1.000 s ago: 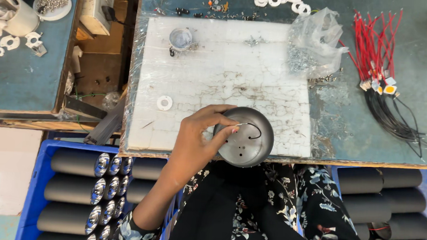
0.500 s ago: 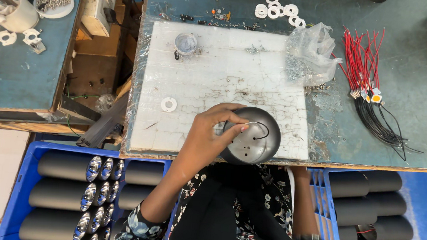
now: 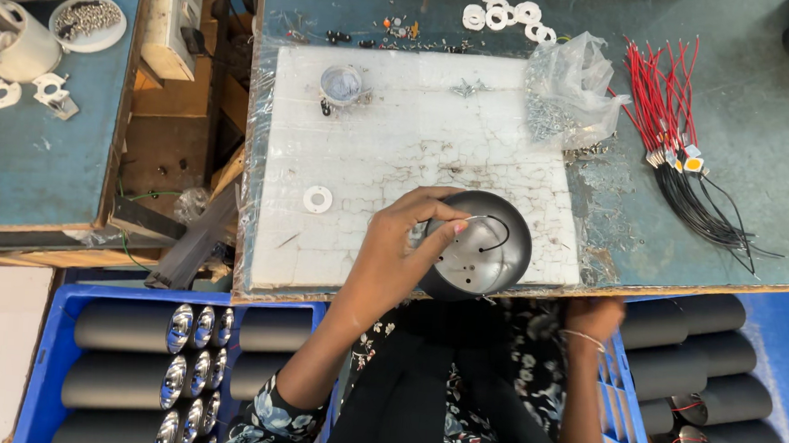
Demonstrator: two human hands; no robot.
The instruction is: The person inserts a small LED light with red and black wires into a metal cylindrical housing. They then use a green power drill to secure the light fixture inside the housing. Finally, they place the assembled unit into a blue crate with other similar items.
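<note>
Currently the left hand (image 3: 393,249) sits at lower centre of the frame, fingers curled over the rim of a round dark metal lamp housing (image 3: 480,247), fingertips pinching near the thin black wire (image 3: 496,232) that loops inside the housing's grey interior. Left grip: closed on the housing rim. Housing rests at the near edge of the white cracked work board (image 3: 417,159), which lies on the blue-green bench (image 3: 765,135).

Right hand (image 3: 594,318) is low at lower right of centre, below the bench edge, just above the blue plastic crate (image 3: 625,409); can't tell whether its grip is closed or what it touches.

Around:
- flat white ring washer (image 3: 317,199) on the board, left of the left hand, apart from it
- small clear round cup (image 3: 341,83) at upper centre of the board
- crumpled clear plastic bag of small screws (image 3: 567,91) at the board's upper right corner
- bundle of red and black wires (image 3: 682,139) at upper right, well apart from the housing
- cluster of white rings (image 3: 503,14) at top centre
- dark cylindrical housings (image 3: 120,378) stacked in a blue crate at lower left, more at lower right
</note>
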